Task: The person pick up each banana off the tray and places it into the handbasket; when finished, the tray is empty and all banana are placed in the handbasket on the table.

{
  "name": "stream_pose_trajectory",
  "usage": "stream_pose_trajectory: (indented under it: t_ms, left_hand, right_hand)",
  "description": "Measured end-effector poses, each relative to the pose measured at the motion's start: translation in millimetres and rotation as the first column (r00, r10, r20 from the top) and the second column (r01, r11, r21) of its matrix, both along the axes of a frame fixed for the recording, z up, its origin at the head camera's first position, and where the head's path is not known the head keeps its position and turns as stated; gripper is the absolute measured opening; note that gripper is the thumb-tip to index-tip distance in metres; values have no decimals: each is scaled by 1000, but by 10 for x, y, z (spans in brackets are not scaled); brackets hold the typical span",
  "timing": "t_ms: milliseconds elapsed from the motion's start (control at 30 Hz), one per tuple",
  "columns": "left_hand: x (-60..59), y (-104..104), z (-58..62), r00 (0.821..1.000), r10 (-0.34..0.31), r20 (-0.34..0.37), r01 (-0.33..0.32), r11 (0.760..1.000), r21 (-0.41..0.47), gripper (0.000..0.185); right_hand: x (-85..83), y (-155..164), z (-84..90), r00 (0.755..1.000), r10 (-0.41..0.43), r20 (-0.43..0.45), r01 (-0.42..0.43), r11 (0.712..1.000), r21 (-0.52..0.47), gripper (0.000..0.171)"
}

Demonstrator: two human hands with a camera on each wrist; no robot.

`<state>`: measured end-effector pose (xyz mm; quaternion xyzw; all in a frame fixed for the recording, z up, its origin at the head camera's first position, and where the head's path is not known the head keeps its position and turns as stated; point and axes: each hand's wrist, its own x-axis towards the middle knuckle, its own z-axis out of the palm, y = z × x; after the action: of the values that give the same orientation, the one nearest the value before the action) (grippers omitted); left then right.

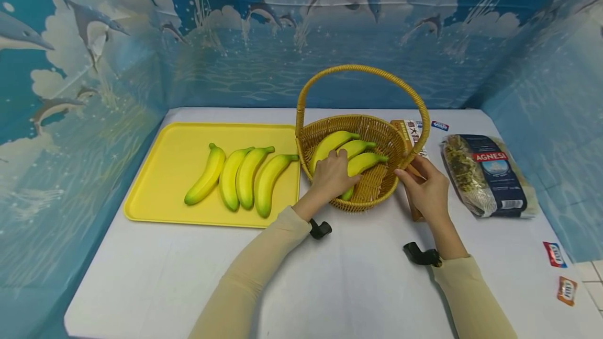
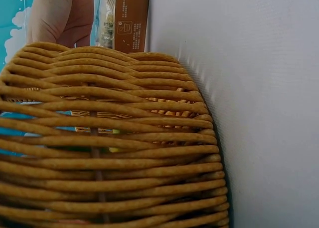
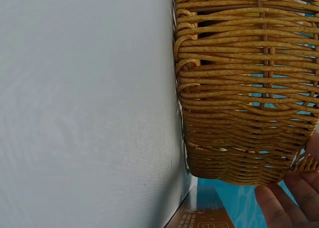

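The left hand [image 1: 332, 174] covers part of the bananas [image 1: 363, 162] in the basket [image 1: 372, 192]. Just beyond the right hand [image 1: 426, 187], a brown box [image 1: 409, 132] sits half-hidden behind the basket's rim, its print unreadable.

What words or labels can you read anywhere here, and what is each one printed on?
"AGNESI": on the red band of the pasta bag.
Brown box behind the basket: printed characters, too blurred to read; the left wrist view shows small lines, also unreadable.
Small sachets on the table: labels too small to read.
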<state>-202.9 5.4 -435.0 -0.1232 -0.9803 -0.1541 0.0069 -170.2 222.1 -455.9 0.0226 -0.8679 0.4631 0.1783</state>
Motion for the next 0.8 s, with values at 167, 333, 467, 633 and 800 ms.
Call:
stream_pose_trajectory:
  t_ms: [167, 333, 467, 633, 800]
  left_hand:
    - [4, -2, 7, 1000, -19, -7, 19, 1000, -11, 60]
    - [15, -30, 11, 998, -46, -49, 48, 997, 52, 49]
    - [94, -89, 25, 983, -119, -142, 147, 968, 203, 43]
    - [429, -280, 188, 962, -213, -173, 265, 886, 381, 48]
    - [700, -715, 382, 959, -182, -216, 268, 827, 494, 55]
  right_hand:
    - [2, -5, 7, 1000, -7, 5, 7, 1000, -1, 50]
    - [4, -9, 10, 1000, -11, 8, 11, 1000, 1, 50]
    - [7, 0, -7, 1000, -9, 9, 9, 1000, -7, 51]
    - [7, 1, -27, 1000, -3, 3, 4, 1000, -18, 50]
    - [-3, 3, -13, 1000, 5, -6, -5, 1000, -21, 50]
